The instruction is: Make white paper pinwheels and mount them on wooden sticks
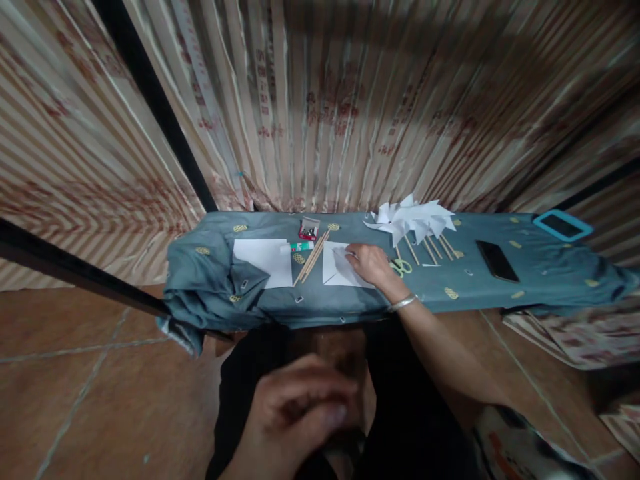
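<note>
My right hand [370, 264] reaches over the bench, its fingers pinched at a white paper square [334, 272] with crease or cut lines running in from a corner. The hand covers the right part of that paper. Low in the view and close to the camera, my left hand [300, 407] is raised above my lap, its fingers curled toward the thumb. It is blurred, and whatever it may hold cannot be made out. Thin wooden sticks [313, 257] lie left of the paper square. Green-handled scissors [401, 267] lie just beyond my right wrist, partly hidden.
More white paper [265, 260] lies left, partly under a cloth fold, with a glue stick [300, 247] beside it. Behind sits a small red box [309, 229]. White paper pinwheels [413, 219] on sticks, a black phone [497, 261] and a blue-framed device [563, 225] occupy the right.
</note>
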### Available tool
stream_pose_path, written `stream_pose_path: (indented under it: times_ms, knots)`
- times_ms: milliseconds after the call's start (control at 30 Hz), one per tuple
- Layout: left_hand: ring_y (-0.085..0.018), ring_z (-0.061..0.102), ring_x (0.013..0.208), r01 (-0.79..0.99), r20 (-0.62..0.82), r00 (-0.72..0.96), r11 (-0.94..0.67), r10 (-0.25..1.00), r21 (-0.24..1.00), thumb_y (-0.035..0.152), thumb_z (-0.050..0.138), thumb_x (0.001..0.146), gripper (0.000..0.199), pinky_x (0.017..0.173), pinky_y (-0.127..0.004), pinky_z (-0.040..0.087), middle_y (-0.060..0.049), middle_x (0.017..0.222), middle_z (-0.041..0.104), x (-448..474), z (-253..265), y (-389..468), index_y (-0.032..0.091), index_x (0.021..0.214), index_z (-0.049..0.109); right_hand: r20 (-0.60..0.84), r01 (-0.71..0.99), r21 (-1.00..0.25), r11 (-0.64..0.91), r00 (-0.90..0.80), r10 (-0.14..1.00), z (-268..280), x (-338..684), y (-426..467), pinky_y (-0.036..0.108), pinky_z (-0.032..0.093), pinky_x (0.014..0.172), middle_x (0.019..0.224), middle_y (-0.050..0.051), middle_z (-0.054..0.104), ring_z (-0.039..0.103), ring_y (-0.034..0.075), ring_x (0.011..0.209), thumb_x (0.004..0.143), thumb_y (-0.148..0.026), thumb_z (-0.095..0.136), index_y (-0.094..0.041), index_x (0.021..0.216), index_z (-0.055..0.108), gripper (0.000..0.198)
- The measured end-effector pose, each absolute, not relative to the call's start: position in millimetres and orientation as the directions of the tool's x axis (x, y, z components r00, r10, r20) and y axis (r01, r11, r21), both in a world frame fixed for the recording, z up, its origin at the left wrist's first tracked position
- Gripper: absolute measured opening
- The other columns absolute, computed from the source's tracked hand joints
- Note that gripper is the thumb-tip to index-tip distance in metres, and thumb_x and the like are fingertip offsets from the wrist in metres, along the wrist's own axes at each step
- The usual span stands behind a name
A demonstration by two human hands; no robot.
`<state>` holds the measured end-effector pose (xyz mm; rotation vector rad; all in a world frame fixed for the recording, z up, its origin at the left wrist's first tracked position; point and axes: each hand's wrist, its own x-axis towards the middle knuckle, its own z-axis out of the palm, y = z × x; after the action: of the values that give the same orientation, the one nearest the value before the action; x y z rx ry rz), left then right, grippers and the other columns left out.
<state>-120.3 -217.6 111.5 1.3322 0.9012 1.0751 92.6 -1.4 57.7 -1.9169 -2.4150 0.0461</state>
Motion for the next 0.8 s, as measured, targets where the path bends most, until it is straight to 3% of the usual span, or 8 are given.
stream_pose_path:
  times_ms: [100, 200, 267, 367, 467, 600, 800]
  knots:
    - [-0.016, 0.066, 0.078, 0.115, 0.202, 0.155, -0.221, 0.967, 0.968, 0.025, 0.063, 0.084, 0.017, 0.07, -0.027, 0.053, -0.004, 0.086, 0.072, -100.9, 90.8, -161.3, 0.025, 0.096, 0.076, 0.03, 0.969, -0.101, 0.224, -0.222, 0.975, 53.1, 100.3, 2.4, 0.031, 0.049, 0.083, 0.109, 0.013, 0.073, 0.069, 0.027, 0.101, 0.091, -0.023, 0.047, -0.019, 0.108, 0.07, 0.029]
    - [-0.018, 0.067, 0.087, 0.332, 0.361, 0.188, -0.405, 0.913, 0.852, 0.018, 0.06, 0.084, 0.019, 0.081, -0.031, 0.053, -0.006, 0.091, 0.072, -81.7, 61.0, -107.1, 0.021, 0.095, 0.076, 0.047, 0.964, -0.148, 0.219, -0.214, 0.976, 44.9, 116.1, 7.9, 0.03, 0.049, 0.083, 0.108, 0.013, 0.074, 0.069, 0.026, 0.102, 0.092, -0.021, 0.046, -0.018, 0.107, 0.07, 0.029]
    - [-0.019, 0.067, 0.09, 0.434, 0.383, 0.231, -0.447, 0.894, 0.782, 0.015, 0.06, 0.083, 0.019, 0.085, -0.034, 0.053, -0.007, 0.093, 0.072, -71.1, 39.1, -74.5, 0.019, 0.092, 0.076, 0.063, 0.958, -0.175, 0.226, -0.218, 0.974, 37.9, 126.9, 12.2, 0.03, 0.049, 0.085, 0.111, 0.012, 0.073, 0.069, 0.025, 0.103, 0.093, -0.02, 0.044, -0.017, 0.109, 0.069, 0.03]
    - [-0.021, 0.066, 0.095, 0.573, 0.373, 0.23, -0.435, 0.899, 0.695, 0.012, 0.06, 0.08, 0.02, 0.09, -0.038, 0.052, -0.007, 0.099, 0.072, -66.8, 13.2, -32.5, 0.019, 0.092, 0.075, 0.124, 0.93, -0.259, 0.26, -0.235, 0.964, 23.3, 138.4, 16.1, 0.029, 0.049, 0.089, 0.116, 0.01, 0.071, 0.068, 0.022, 0.105, 0.094, -0.02, 0.044, -0.018, 0.112, 0.068, 0.03]
    - [-0.023, 0.062, 0.103, 0.707, 0.399, 0.132, -0.369, 0.907, 0.603, 0.016, 0.057, 0.083, 0.023, 0.096, -0.04, 0.049, -0.007, 0.105, 0.071, -82.7, 2.0, 0.6, 0.02, 0.099, 0.073, 0.268, 0.851, -0.424, 0.308, -0.207, 0.941, 6.2, 145.3, 14.5, 0.034, 0.05, 0.094, 0.114, 0.01, 0.072, 0.067, 0.023, 0.106, 0.092, -0.02, 0.046, -0.017, 0.11, 0.069, 0.029]
    - [-0.031, 0.052, 0.119, 0.897, 0.379, 0.0, -0.168, 0.925, 0.409, 0.018, 0.065, 0.074, 0.048, 0.102, -0.047, 0.043, -0.012, 0.126, 0.062, -118.7, -2.9, 27.3, 0.017, 0.121, 0.063, 0.336, 0.777, -0.491, 0.393, -0.247, 0.909, -7.2, 154.5, 9.1, 0.039, 0.049, 0.098, 0.113, 0.012, 0.071, 0.066, 0.026, 0.108, 0.092, -0.025, 0.046, -0.015, 0.11, 0.069, 0.031]
    - [-0.029, 0.058, 0.109, 0.916, 0.347, 0.032, -0.166, 0.937, 0.365, 0.022, 0.058, 0.08, 0.029, 0.098, -0.044, 0.045, -0.01, 0.111, 0.07, -147.6, -20.2, 39.5, 0.018, 0.106, 0.07, 0.327, 0.762, -0.506, 0.403, -0.262, 0.908, -9.9, 159.4, 3.2, 0.042, 0.049, 0.099, 0.115, 0.013, 0.071, 0.065, 0.028, 0.111, 0.093, -0.028, 0.046, -0.014, 0.112, 0.068, 0.032]
